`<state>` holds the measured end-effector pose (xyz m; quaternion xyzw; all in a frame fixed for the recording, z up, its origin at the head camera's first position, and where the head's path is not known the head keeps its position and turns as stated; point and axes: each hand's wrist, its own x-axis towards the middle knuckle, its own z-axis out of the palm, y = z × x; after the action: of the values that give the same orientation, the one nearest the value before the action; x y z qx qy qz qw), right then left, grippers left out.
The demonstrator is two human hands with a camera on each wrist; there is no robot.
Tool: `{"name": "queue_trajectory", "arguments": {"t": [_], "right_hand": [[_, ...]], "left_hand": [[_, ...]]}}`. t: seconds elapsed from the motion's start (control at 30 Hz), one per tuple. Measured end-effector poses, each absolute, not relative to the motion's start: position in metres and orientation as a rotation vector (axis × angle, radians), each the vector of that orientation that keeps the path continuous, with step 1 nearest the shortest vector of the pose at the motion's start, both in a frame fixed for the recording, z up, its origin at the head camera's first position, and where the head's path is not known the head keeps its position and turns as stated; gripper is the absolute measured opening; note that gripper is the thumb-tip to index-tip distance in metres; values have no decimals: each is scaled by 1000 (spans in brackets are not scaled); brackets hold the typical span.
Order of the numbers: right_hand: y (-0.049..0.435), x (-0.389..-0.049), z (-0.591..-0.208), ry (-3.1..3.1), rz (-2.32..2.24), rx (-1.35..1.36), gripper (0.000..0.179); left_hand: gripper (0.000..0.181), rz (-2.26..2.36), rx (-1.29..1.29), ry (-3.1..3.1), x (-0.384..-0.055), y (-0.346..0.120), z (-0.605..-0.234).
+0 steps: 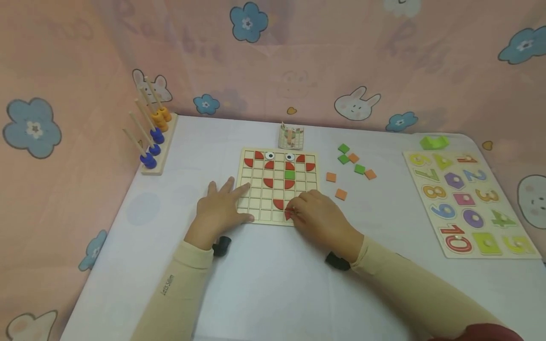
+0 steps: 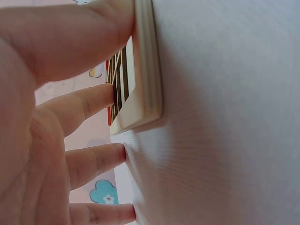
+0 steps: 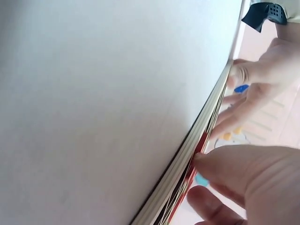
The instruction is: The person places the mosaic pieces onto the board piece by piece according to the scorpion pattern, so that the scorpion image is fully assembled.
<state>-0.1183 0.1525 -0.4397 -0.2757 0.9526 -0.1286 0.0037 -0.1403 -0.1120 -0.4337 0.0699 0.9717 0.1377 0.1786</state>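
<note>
A pale wooden grid board (image 1: 254, 201) lies on the table, with red rounded tiles (image 1: 268, 183), two eye tiles (image 1: 270, 156) and one green square tile (image 1: 289, 174) in its cells. My left hand (image 1: 219, 210) has its fingers spread at the board's left side; in the left wrist view the thumb (image 2: 93, 28) and forefinger rest on the board, the other fingertips on the cloth beyond it. My right hand (image 1: 321, 219) pinches a red tile (image 1: 288, 216) at the board's near edge, low in the grid. Its fingers partly hide that tile and the lower right cells.
Loose orange tiles (image 1: 341, 194) and green tiles (image 1: 359, 169) lie right of the board. A small picture card (image 1: 291, 137) stands behind it. At the left is a peg abacus (image 1: 159, 158); at the right, a number puzzle board (image 1: 454, 194) with a green block (image 1: 434, 142) behind.
</note>
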Motion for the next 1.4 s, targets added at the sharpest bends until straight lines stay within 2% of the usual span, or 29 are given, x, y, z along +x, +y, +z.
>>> {"name": "queue_trajectory", "arguments": {"t": [0.3,0.63,0.8,1.13,1.4], "right_hand": [[207,-132,-438,3030,-428,-511,29],[301,-177,-438,3067,-448,-50,44],[319,-188,-441,3107,-483,-75,37],[310,-200,-442,3036,-425,-242,31],[306,-205,-443,3011,-435,-182,22]], "left_hand": [[93,420,165,2731,-141,-111,-435],[94,478,66,2684,-138,-106,-429],[94,480,58,2687,-135,-104,-425],[95,428,88,2716,-136,-104,-426],[95,415,103,2722,-136,-103,-426]]}}
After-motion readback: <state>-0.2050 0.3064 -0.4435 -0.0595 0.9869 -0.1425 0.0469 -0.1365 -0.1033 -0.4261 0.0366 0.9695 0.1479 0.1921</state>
